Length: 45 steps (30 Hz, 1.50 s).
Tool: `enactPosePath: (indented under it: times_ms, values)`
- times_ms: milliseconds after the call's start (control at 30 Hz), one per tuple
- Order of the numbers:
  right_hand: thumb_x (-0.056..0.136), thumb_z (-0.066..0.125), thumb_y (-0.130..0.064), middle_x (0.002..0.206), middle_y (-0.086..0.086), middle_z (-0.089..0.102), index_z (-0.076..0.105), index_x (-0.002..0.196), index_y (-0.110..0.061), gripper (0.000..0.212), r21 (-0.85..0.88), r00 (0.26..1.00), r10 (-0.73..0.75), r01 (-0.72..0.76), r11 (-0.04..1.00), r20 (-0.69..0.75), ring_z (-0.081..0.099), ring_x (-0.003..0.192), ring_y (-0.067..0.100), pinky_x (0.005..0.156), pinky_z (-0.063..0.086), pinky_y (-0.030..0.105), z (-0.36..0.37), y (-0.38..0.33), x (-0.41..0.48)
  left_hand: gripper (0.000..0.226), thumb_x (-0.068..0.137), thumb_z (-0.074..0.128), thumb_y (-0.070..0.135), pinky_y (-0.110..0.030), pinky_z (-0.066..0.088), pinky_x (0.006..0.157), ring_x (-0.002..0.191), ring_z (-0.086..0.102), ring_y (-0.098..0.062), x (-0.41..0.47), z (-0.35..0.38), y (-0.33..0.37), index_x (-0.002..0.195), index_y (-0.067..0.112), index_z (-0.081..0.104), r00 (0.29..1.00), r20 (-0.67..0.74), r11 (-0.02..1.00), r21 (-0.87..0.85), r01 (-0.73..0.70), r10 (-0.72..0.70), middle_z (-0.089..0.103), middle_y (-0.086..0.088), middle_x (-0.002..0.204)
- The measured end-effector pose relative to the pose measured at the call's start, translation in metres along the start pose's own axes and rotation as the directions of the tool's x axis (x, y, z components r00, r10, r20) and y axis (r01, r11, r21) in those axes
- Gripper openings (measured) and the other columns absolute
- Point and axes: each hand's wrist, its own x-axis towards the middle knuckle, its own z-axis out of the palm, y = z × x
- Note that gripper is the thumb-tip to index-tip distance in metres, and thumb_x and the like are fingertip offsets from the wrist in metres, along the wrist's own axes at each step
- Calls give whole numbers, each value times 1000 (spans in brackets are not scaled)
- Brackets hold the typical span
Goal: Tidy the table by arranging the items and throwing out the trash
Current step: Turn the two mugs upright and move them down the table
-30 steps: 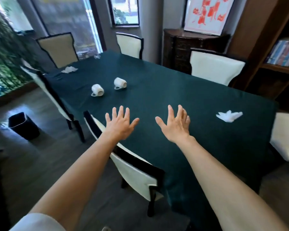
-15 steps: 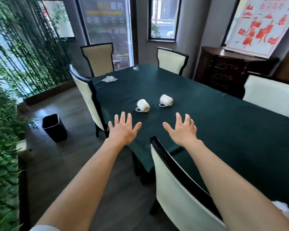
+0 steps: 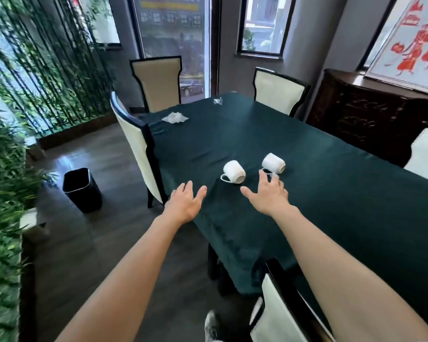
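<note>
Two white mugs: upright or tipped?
Tipped. Left mug and right mug both lie on their sides on the green tablecloth.

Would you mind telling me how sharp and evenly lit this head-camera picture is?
Head view: daylight from the windows washes out the upper left; the bamboo at the left edge smears with blur; wide-angle bending curves the chair; the two cups and both hands, left and right, stay fairly sharp.
</note>
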Motion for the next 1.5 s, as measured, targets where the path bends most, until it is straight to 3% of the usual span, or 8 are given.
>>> enactPosePath:
  times_ms: [367, 600, 733, 833, 1000, 1133, 1267, 1500]
  values:
    - [95, 51, -60, 163, 20, 19, 12, 162, -15, 90, 185, 998, 28, -39, 982, 59, 27, 149, 39, 122, 25, 47, 6, -23, 177, 73, 105, 30, 62, -41, 25, 126, 153, 35, -28, 168, -4, 35, 162, 16, 35, 993, 61, 956, -272, 114, -101, 40, -9, 166]
    - [96, 55, -48, 164, 19, 19, 15, 161, -13, 84, 187, 991, 57, -79, 979, 122, 30, 147, 39, 118, 31, 46, 34, -25, 239, 57, 106, 29, 60, -33, 38, 98, 113, 52, -22, 233, 8, 41, 131, 18, 58, 977, 129, 901, -382, 204, -167, 60, 0, 126]
    - [95, 58, -41, 163, 19, 21, 16, 161, -12, 84, 170, 978, 118, -148, 974, 172, 31, 146, 40, 116, 33, 45, 61, -25, 265, 47, 104, 28, 65, -44, 47, 110, 110, 59, -23, 270, 26, 32, 114, 27, 54, 950, 231, 853, -433, 292, -208, 61, 1, 119]
    - [94, 60, -39, 163, 19, 23, 17, 161, -12, 84, 165, 970, 147, -180, 970, 194, 32, 145, 40, 116, 33, 45, 78, -25, 272, 57, 101, 28, 69, -48, 46, 113, 125, 60, -27, 287, 43, 28, 122, 25, 57, 929, 312, 831, -448, 330, -201, 62, 0, 132]
    - [92, 61, -38, 159, 16, 30, 23, 158, -15, 80, 116, 939, 263, -293, 949, 219, 33, 141, 39, 113, 37, 47, 114, -33, 302, 67, 99, 29, 70, -44, 51, 107, 127, 62, -32, 345, 67, 21, 130, 19, 59, 857, 483, 823, -402, 400, -181, 62, -1, 132]
    - [86, 67, -42, 156, 13, 35, 30, 153, -16, 81, 58, 917, 364, -377, 924, 163, 34, 141, 36, 112, 36, 45, 135, -43, 322, 61, 102, 30, 66, -33, 50, 72, 88, 62, -23, 384, 71, 24, 118, 16, 62, 791, 593, 806, -388, 446, -152, 61, 1, 107]
    - [82, 75, -47, 158, 11, 33, 11, 161, -16, 107, 28, 860, 484, -495, 868, 163, 34, 145, 33, 114, 32, 42, 149, -63, 350, 59, 104, 31, 63, -41, 55, 99, 110, 66, -25, 421, 70, 21, 136, 21, 57, 671, 728, 798, -318, 511, -140, 62, 6, 121]
    - [74, 78, -38, 152, 6, 44, 23, 157, -18, 102, -33, 770, 617, -621, 783, 160, 41, 141, 29, 114, 32, 44, 154, -73, 371, 60, 106, 33, 61, -40, 55, 99, 108, 68, -22, 452, 77, 26, 141, 18, 58, 551, 830, 801, -273, 533, -84, 70, 3, 123]
